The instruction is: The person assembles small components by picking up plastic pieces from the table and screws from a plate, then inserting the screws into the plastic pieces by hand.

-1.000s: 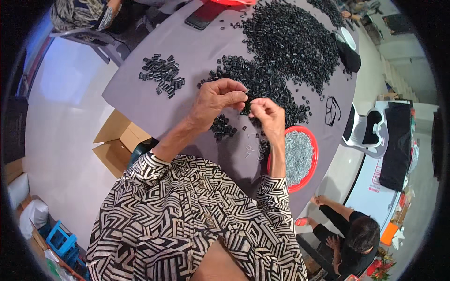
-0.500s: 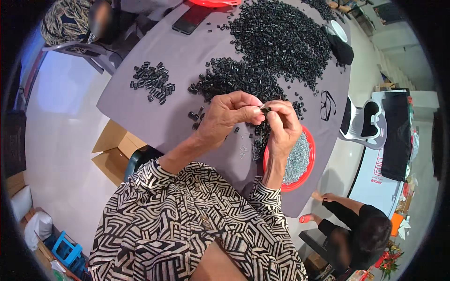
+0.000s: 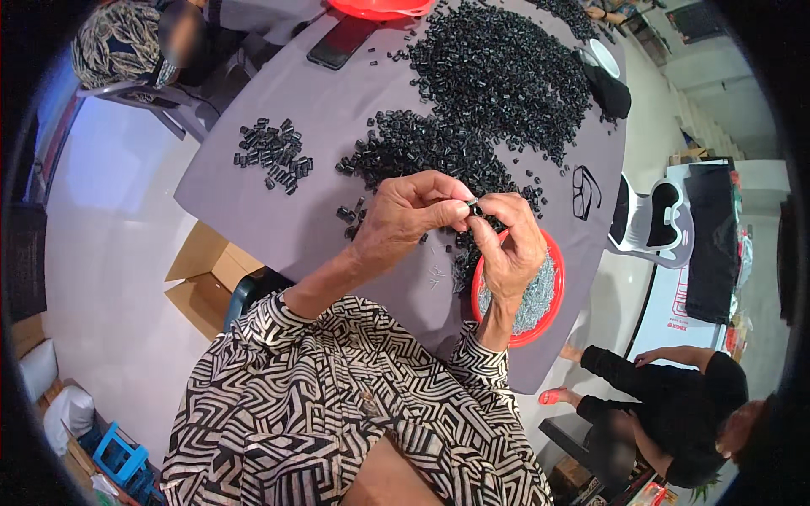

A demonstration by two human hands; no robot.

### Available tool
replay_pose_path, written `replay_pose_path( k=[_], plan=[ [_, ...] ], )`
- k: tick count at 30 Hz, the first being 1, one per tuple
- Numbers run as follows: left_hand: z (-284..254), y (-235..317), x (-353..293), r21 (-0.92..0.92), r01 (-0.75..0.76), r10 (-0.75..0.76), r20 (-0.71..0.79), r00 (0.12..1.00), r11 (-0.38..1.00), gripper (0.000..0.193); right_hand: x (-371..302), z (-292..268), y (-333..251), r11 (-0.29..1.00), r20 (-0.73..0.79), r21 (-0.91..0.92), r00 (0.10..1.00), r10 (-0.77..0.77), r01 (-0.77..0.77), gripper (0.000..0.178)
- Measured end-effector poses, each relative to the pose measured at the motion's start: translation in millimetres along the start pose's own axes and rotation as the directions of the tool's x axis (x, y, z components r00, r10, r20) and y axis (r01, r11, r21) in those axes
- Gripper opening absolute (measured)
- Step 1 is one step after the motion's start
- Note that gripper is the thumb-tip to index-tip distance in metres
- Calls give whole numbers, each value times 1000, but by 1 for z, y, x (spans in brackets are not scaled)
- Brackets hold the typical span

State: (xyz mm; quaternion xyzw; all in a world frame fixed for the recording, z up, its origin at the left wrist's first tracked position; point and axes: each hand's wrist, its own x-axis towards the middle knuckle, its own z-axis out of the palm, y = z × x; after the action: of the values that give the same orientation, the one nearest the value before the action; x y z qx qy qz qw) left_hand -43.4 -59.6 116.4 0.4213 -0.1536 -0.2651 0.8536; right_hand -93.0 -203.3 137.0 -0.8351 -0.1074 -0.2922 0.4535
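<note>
Over the near part of the table, my two hands meet fingertip to fingertip. My left hand [image 3: 409, 211] pinches a thin silvery metal pin [image 3: 472, 202]. A small black plastic piece [image 3: 476, 212] is gripped between the thumb and fingers of my right hand [image 3: 513, 249], and the pin touches it; how deep it sits is too small to tell. Under my right wrist stands a red basin [image 3: 529, 339] full of silvery metal pins [image 3: 540, 295]. Just beyond my hands lies a heap of black pieces [image 3: 413, 148]. A few loose pins [image 3: 436, 275] lie near my left forearm.
A much larger black heap [image 3: 506, 76] spreads behind, and a small group of black pieces [image 3: 274, 156] lies at left. A phone [image 3: 342, 46], a red container [image 3: 380, 7] and eyeglasses [image 3: 583, 194] rest on the grey tablecloth. Another person [image 3: 675, 405] sits at lower right.
Both hands stay together with slight finger shifts, and the pin now points more toward the black piece. The person at lower right has straightened and moved outward.
</note>
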Motion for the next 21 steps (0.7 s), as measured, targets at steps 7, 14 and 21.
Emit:
replay_pose_path(
  k=[7, 14, 21],
  plan=[
    [2, 1, -1, 42, -32, 35, -52, 998, 999, 13, 7, -12, -2, 995, 111, -81, 991, 72, -64, 15],
    [4, 1, 1, 50, -48, 50, -34, 998, 998, 11, 7, -11, -8, 984, 92, 2, 980, 178, -179, 14],
    [8, 6, 0, 100, -32, 34, -21, 999, 995, 10, 4, -17, 7, 875, 68, 395, 959, 275, -279, 12]
  ],
)
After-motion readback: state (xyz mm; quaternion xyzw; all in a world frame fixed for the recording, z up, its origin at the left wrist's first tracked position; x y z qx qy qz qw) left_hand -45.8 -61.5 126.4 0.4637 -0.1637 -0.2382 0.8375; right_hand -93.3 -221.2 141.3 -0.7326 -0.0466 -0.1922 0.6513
